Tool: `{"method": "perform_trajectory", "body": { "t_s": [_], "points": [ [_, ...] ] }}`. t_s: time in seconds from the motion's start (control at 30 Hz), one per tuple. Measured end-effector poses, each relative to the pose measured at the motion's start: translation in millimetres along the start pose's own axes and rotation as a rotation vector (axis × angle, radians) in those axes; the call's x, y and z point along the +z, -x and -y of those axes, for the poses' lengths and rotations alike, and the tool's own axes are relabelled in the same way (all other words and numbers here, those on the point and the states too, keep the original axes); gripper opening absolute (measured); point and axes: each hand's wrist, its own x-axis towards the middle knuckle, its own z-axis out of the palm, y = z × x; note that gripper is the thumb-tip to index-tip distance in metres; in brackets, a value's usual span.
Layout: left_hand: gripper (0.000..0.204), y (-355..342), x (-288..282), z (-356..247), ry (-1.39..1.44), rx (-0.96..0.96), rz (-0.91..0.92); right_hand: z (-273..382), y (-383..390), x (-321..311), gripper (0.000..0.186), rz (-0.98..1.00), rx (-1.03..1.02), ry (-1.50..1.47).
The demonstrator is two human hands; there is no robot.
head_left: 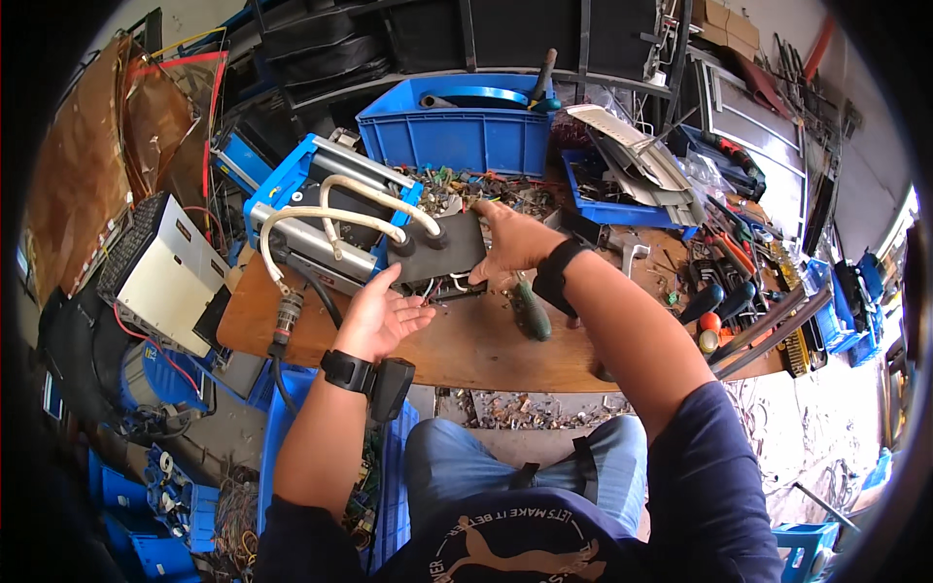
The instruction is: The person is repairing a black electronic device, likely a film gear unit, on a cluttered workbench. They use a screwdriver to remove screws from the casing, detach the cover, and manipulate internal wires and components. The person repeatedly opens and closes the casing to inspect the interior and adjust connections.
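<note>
A dark grey box (pixel 435 255) with two pale hoses (pixel 352 185) entering its top and coloured wires (pixel 428 291) at its near edge lies beside a blue-ended metal cylinder unit (pixel 299 199). My right hand (pixel 505 243) grips the box's right side. My left hand (pixel 384 321) is open, palm up and fingers curved, at the box's near-left corner beside the wires; contact with them is unclear. A green-handled tool (pixel 533 316) lies on the wooden table (pixel 457 350) under my right hand. A cylindrical metal connector (pixel 287 316) hangs at the table's left.
A large blue bin (pixel 455 146) stands behind, among small debris. Right are a blue tray (pixel 588 199) under metal strips, hand tools (pixel 729 253) and a red-topped can (pixel 709 330). A white cased device (pixel 165 272) is left; blue crates (pixel 199 510) sit below.
</note>
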Motion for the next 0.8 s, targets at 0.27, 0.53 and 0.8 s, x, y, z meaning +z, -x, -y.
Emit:
{"method": "perform_trajectory", "body": {
  "t_s": [0.27,0.53,0.8],
  "points": [
    [0.044,13,-10,0,-0.137,0.142,-0.118,-22,-27,12,0.104,-0.033,-0.051,-0.115],
    [0.024,60,-35,67,-0.491,0.671,-0.359,-28,-31,8,0.104,0.041,-0.117,-0.235],
    [0.027,31,-45,110,-1.156,1.191,-0.653,-6,-25,7,0.098,0.008,-0.04,-0.026]
  ]
}}
